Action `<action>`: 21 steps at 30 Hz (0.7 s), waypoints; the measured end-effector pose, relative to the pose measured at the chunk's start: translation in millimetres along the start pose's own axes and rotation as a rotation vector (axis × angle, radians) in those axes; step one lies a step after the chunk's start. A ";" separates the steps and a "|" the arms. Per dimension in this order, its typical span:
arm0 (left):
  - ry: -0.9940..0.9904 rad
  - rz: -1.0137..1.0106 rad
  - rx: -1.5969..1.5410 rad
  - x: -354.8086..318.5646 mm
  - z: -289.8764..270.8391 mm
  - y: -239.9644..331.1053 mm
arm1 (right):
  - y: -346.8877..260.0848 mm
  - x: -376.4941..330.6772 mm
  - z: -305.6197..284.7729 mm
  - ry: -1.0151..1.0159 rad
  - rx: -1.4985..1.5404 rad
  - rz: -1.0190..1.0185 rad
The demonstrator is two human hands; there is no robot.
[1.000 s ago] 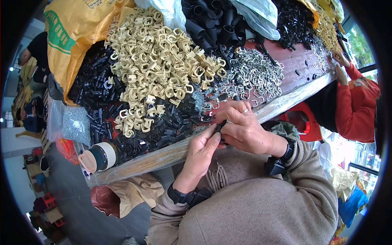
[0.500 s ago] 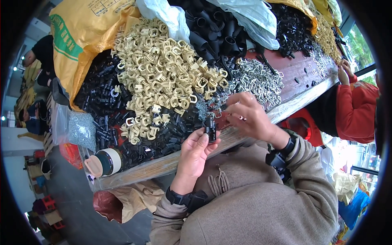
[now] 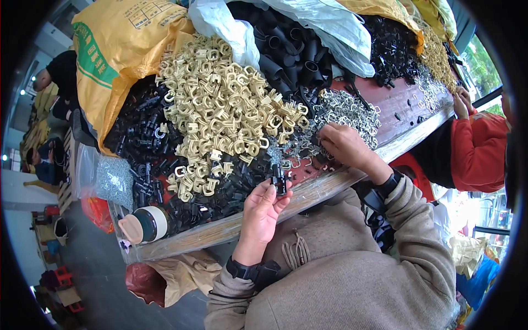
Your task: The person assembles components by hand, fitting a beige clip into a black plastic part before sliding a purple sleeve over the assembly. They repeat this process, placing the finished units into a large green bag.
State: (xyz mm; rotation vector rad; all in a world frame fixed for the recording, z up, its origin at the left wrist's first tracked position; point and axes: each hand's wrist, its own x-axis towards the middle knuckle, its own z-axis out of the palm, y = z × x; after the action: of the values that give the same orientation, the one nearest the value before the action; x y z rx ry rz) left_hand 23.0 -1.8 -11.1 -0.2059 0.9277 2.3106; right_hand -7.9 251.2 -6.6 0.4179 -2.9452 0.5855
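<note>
My left hand (image 3: 261, 208) pinches a small black plastic fitting (image 3: 279, 184) upright between thumb and fingers, just over the table's front edge. To its right, my right hand (image 3: 346, 144) has its fingers bent down into the near edge of a pile of silver bent-wire clips (image 3: 355, 114). Those fingertips are close together, and whatever they grip is too small to make out. Behind the fitting lies a little heap of small pale-blue metal pieces (image 3: 274, 153). A large pile of cream plastic clips (image 3: 220, 104) rises to the left.
Black plastic parts (image 3: 137, 132) cover the left of the table, with black tubes (image 3: 297, 49) at the back. A yellow sack (image 3: 118, 49), a bag of small metal pieces (image 3: 114, 179) and a lidded jar (image 3: 151, 224) stand left. A person in red (image 3: 478, 148) sits at the right.
My right hand has moved from beside the black fitting, away from me onto the silver wire clips, and its fingers have curled. My left hand still holds the fitting, slightly lower in the picture.
</note>
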 end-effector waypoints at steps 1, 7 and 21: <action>0.002 0.000 -0.002 -0.3 -0.3 0.2 | -1.4 1.1 -3.5 0.019 0.056 0.013; -0.013 0.017 -0.003 2.4 0.5 0.3 | -12.2 28.2 -4.2 0.168 0.057 -0.013; -0.023 0.032 -0.042 0.9 -0.6 0.5 | 16.9 -6.6 -3.8 0.081 -0.075 0.075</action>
State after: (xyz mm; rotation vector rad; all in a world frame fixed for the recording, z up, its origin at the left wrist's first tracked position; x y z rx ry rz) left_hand 21.9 -2.0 -11.6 -0.1823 0.8778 2.3583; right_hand -6.2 269.3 -10.2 0.2700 -2.9049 0.4867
